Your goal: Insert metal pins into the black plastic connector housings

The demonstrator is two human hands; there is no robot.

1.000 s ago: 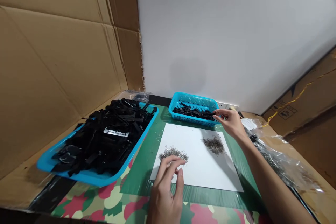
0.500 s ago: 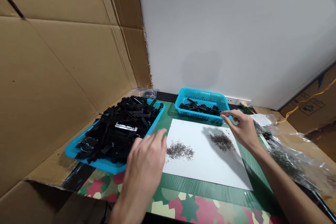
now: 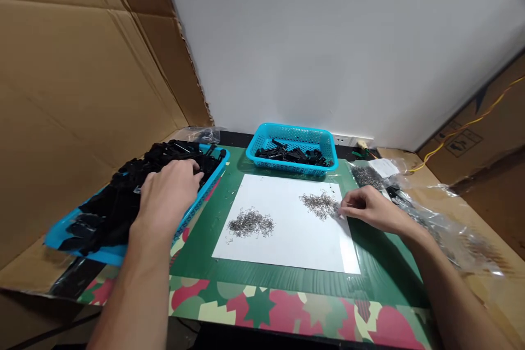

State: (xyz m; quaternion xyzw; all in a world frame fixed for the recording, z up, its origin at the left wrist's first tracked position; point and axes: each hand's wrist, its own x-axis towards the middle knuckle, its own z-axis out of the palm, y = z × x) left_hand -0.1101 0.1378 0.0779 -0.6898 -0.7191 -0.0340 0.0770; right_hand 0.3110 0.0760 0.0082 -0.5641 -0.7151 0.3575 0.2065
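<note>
White paper (image 3: 287,249) on the bench (image 3: 262,309) probably makes those tiny wire bits (image 3: 250,224) pop, right hand (image 3: 371,209) curled at the right pile (image 3: 320,204), left hand (image 3: 170,191) over black parts (image 3: 115,202) in a basket (image 3: 109,256) handily by the bench's left edge, can't tell if either's gripping anything tbh.

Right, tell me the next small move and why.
I'd suggest the left hand pinch one black part from the heap in the larger blue basket. Its bent fingers are over that heap, while the right hand is at the edge of the right-hand pile of small wire pieces, seemingly well placed for those.
</note>
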